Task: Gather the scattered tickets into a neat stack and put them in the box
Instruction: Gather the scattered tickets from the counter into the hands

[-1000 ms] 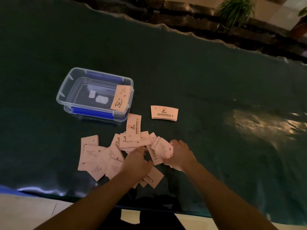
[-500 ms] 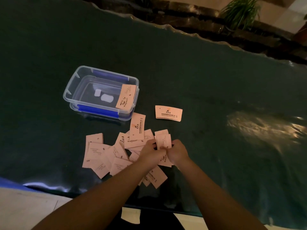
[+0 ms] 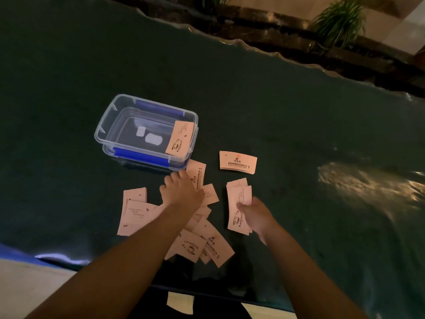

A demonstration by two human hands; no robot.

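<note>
The picture is dim, like a room with little light. The dark green table [image 3: 276,111] looks almost black at the left. A bright yellow patch of glare [image 3: 368,183] shines on it at the right, and a thin bluish-white gleam [image 3: 59,257] sits on the near edge. The pale tickets [image 3: 138,210] are the brightest things. The far table edge bends in a curve from the wide lens. The plant [image 3: 340,21] at the top looks soft and fuzzy.
</note>
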